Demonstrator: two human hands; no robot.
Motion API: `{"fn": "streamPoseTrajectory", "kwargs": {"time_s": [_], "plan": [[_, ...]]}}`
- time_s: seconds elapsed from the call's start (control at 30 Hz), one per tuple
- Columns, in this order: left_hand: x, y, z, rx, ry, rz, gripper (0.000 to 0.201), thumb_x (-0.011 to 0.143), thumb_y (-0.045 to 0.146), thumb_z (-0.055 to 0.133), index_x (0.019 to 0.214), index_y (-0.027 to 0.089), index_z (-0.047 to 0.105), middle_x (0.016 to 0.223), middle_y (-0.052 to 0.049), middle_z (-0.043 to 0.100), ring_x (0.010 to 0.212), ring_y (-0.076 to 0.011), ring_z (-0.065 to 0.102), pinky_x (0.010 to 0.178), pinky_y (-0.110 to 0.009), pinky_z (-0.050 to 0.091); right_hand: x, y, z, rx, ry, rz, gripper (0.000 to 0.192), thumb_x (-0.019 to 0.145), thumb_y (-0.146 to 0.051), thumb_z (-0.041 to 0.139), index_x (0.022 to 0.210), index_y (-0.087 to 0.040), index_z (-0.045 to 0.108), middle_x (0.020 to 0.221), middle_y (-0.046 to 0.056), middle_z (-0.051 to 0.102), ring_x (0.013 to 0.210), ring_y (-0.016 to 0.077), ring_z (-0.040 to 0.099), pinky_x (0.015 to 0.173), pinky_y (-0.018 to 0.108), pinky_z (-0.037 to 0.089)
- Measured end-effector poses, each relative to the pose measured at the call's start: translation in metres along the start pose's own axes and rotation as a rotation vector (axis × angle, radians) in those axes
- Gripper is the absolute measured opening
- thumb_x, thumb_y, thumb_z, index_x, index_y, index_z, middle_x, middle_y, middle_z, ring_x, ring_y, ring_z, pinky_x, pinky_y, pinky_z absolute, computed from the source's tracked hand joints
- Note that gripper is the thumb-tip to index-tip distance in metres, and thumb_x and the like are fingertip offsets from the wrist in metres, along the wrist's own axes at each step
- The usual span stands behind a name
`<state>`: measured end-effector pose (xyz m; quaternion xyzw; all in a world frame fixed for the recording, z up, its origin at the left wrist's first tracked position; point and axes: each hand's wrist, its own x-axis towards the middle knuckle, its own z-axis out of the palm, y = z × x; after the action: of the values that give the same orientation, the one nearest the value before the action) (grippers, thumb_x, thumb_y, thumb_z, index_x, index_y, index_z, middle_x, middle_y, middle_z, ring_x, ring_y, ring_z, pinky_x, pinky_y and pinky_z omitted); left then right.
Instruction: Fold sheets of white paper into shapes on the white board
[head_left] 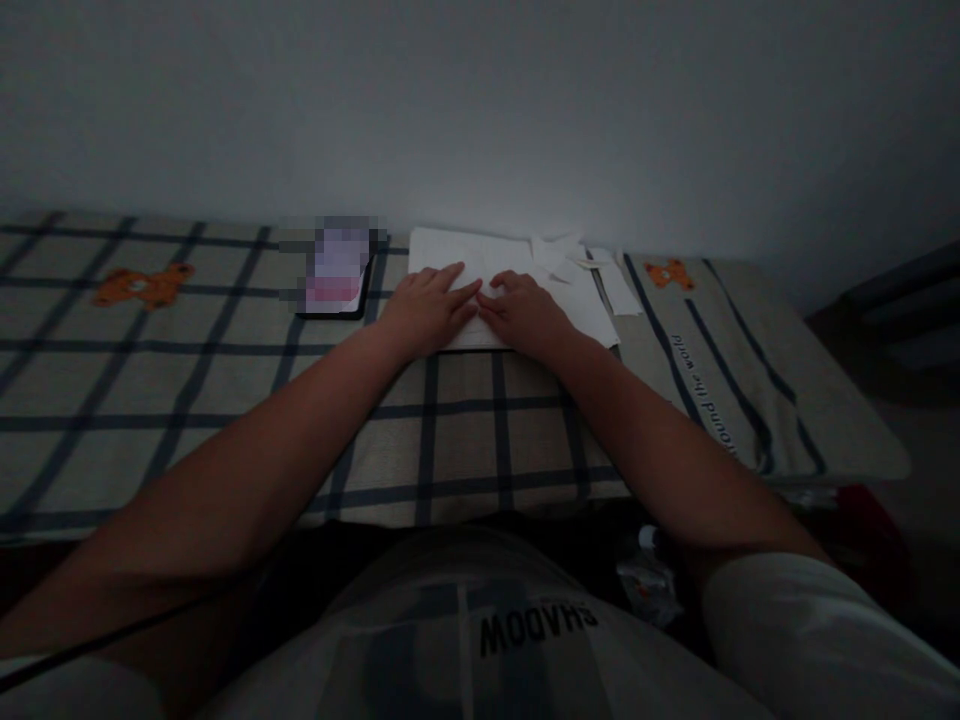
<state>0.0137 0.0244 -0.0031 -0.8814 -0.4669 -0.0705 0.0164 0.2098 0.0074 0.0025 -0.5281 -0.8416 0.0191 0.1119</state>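
A stack of white paper sheets [469,245] lies on the cloth-covered table against the wall. My left hand [431,308] rests on the paper with its fingers spread and its palm down. Beside it, my right hand [525,312] also lies on the paper, its fingers bent a little and apart. The fingertips of both hands come close together near the middle of the sheet. Any small piece under the fingertips is hidden. Several cut or folded scraps of white paper [559,258] lie on the stack's upper right part, beyond my right hand.
A phone [337,270] with a blurred screen lies left of the paper. A checked tablecloth [465,430] with orange bear prints covers the table. The wall [480,120] rises directly behind. Under the table's front edge at right is a clear plastic item with a white cap [649,540].
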Motion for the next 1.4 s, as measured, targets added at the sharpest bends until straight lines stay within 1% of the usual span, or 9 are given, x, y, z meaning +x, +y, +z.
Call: {"fn": "streamPoseTrajectory", "kwargs": {"time_s": [0.1,0.2,0.3,0.4,0.53,0.83,0.93,1.17,1.4], "plan": [[0.0,-0.001,-0.002,0.006,-0.009,0.009,0.055,0.109,0.046,0.032,0.158,0.028,0.046,0.169,-0.011,0.036,0.147,-0.0353,0.043,0.119,-0.052,0.033,0.003,0.008,0.0,0.054,0.008,-0.042,0.043,0.105,-0.036,0.043,0.125,-0.018,0.076,0.137,0.017,0.063,0.123,0.0315,0.058,0.105,0.047,0.048],[0.0,-0.002,-0.003,-0.003,-0.003,0.006,0.054,0.108,0.045,0.034,0.157,0.028,0.048,0.173,-0.01,0.026,0.147,-0.0347,0.043,0.119,-0.051,0.032,0.005,0.025,-0.001,0.135,0.005,-0.142,0.036,0.101,-0.032,0.051,0.123,-0.018,0.077,0.135,0.016,0.065,0.123,0.0289,0.06,0.109,0.045,0.046],[0.0,-0.002,-0.004,-0.005,-0.002,0.014,0.054,0.107,0.046,0.035,0.156,0.029,0.05,0.175,-0.009,0.021,0.147,-0.0353,0.043,0.118,-0.051,0.033,0.005,0.038,-0.004,0.231,0.04,-0.176,0.03,0.097,-0.03,0.058,0.117,-0.021,0.079,0.133,0.013,0.067,0.12,0.0278,0.062,0.108,0.047,0.048],[0.0,-0.001,-0.005,0.007,-0.003,0.033,0.054,0.108,0.045,0.032,0.156,0.027,0.05,0.171,-0.009,0.032,0.145,-0.0347,0.045,0.117,-0.051,0.035,0.006,0.045,-0.005,0.28,0.036,-0.209,0.023,0.094,-0.03,0.064,0.105,-0.022,0.082,0.13,0.012,0.068,0.117,0.0275,0.063,0.107,0.048,0.049],[0.001,-0.001,-0.005,0.022,0.008,0.044,0.055,0.108,0.045,0.03,0.155,0.024,0.05,0.166,-0.009,0.043,0.144,-0.0335,0.047,0.115,-0.052,0.038,0.007,0.045,-0.003,0.298,0.047,-0.23,0.016,0.09,-0.03,0.069,0.093,-0.023,0.083,0.124,0.011,0.071,0.119,0.0277,0.063,0.108,0.049,0.047],[0.0,0.0,-0.002,0.005,0.066,0.041,0.054,0.107,0.044,0.033,0.152,0.021,0.054,0.164,-0.009,0.045,0.142,-0.033,0.05,0.115,-0.051,0.04,0.009,0.032,0.003,0.334,0.03,-0.226,0.014,0.092,-0.027,0.065,0.089,-0.021,0.078,0.126,0.01,0.071,0.12,0.0255,0.063,0.11,0.047,0.046],[-0.001,0.001,-0.003,-0.004,0.07,0.036,0.054,0.106,0.047,0.036,0.151,0.024,0.055,0.164,-0.007,0.046,0.142,-0.0319,0.05,0.115,-0.05,0.04,0.011,0.027,0.006,0.305,0.058,-0.199,0.013,0.092,-0.028,0.065,0.086,-0.021,0.074,0.127,0.01,0.07,0.122,0.027,0.061,0.111,0.048,0.044],[0.0,0.002,-0.007,-0.032,0.029,0.017,0.055,0.104,0.048,0.04,0.15,0.023,0.056,0.164,-0.008,0.045,0.143,-0.0352,0.048,0.115,-0.054,0.04,0.016,0.03,0.013,0.207,0.107,-0.162,0.018,0.095,-0.021,0.053,0.099,-0.02,0.07,0.121,0.012,0.071,0.117,0.0272,0.062,0.106,0.044,0.048],[0.0,0.0,-0.007,-0.025,0.031,0.051,0.057,0.102,0.047,0.043,0.153,0.023,0.053,0.163,-0.007,0.047,0.139,-0.0356,0.05,0.112,-0.052,0.04,0.017,0.037,0.017,0.152,0.13,-0.11,0.04,0.099,-0.029,0.049,0.131,-0.013,0.067,0.141,0.015,0.066,0.134,0.0292,0.058,0.115,0.047,0.044]]}}
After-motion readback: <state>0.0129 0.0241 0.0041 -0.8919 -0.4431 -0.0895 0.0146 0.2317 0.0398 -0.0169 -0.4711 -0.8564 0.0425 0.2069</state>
